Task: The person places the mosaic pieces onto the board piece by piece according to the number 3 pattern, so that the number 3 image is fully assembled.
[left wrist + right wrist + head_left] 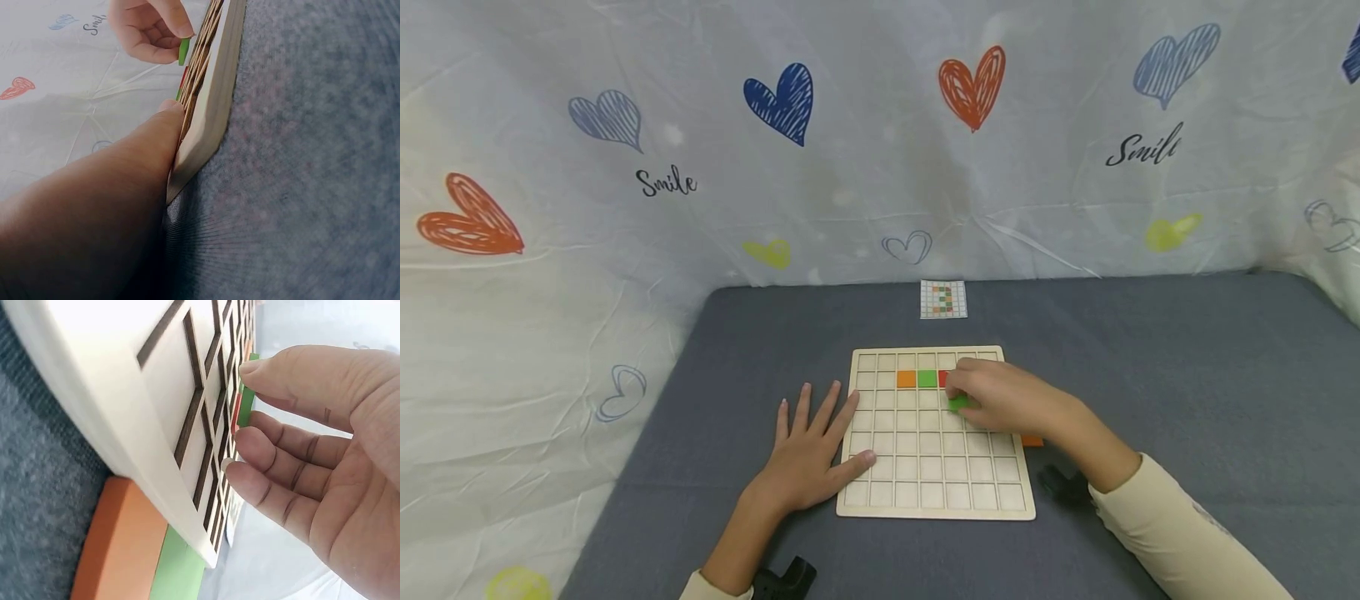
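Grey cloth [1187, 375] covers the table in the head view; a pattern card [943, 300] lies beyond the wooden board [932, 497]. The right hand [1011, 398] partly hides a red tile [943, 379] in line with a green tile [927, 379] and an orange tile [906, 379], and pinches a bright block [957, 403] over the row below. The left hand [808, 458], fingers straight and spread, rests at the board's left edge, gripping nothing. In the left wrist view, that hand blocks part of the board; the block looks narrow. In the right wrist view, an orange piece [122, 540] and a light-green piece [177, 565] lie beside the board; the pinched block is green and flat-sided
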A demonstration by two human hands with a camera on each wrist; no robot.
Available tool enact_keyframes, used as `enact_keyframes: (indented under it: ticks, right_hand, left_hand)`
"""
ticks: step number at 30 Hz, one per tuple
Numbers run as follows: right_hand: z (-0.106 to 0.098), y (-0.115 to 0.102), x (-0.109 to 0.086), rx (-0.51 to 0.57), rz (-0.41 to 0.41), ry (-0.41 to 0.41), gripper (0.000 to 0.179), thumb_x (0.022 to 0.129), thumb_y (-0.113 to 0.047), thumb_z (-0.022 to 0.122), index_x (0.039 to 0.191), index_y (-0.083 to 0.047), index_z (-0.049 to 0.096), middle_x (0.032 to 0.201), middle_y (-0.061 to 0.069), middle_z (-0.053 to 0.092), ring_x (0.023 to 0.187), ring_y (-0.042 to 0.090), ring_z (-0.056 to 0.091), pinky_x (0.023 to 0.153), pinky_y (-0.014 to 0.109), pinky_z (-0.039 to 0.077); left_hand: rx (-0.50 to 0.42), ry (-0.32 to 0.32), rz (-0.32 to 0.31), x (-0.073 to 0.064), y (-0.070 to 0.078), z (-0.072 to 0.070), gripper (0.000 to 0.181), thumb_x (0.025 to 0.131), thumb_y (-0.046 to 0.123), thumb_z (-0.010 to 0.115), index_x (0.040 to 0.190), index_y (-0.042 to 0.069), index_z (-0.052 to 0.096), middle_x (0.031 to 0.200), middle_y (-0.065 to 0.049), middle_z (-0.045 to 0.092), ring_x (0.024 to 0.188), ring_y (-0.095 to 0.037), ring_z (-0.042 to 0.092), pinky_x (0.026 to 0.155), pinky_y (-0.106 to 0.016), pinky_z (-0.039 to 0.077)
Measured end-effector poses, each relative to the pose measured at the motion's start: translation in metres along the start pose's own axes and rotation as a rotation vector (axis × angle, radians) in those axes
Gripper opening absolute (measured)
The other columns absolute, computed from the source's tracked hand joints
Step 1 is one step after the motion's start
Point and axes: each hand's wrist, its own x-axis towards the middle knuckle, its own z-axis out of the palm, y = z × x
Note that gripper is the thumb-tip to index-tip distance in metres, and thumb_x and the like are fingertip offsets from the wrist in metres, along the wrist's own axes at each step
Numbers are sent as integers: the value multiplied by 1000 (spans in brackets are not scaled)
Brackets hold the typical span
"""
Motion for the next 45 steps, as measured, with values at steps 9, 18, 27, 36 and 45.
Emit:
enact_keyframes:
  ticks: [9,18,27,36,45]
  right_hand:
    - [2,-2,7,-22,-19,-22,19,80,7,66,81,-12,67,80,-3,58,71,10,48,63,26,44]
    - [3,-2,9,-58,-38,0,20,77,6,69,74,-13,71,73,-7,52,64,7,42,58,24,40]
    - [4,-3,12,-86,-46,46,44,68,12,58,57,-21,32,70,-6,25,64,8,18,56,26,17]
    - [3,0,16,-107,-38,36,53,71,13,63,58,-22,26,71,-6,20,65,9,15,56,25,16]
    - [4,-3,15,-96,-28,45,54,74,9,73,55,-22,33,68,-6,27,63,8,21,55,23,22]
  left_hand:
    - [-3,1,5,1,0,0,87,94,78,35,163,30,12,168,-3,2,150,-38,-12,112,-65,-12]
    - [0,1,2,1,-2,3,87,93,79,34,163,30,11,168,-3,2,150,-38,-12,112,-65,-12]
    - [-17,15,14,0,2,0,86,95,75,40,163,28,16,168,-6,7,150,-41,-9,112,-67,-10]
    - [-10,-5,4,1,1,0,87,95,76,38,163,28,14,168,-5,4,150,-40,-11,112,-66,-11]
    - [-6,-11,-11,1,0,1,88,93,79,34,163,30,11,168,-2,1,150,-37,-14,112,-64,-13]
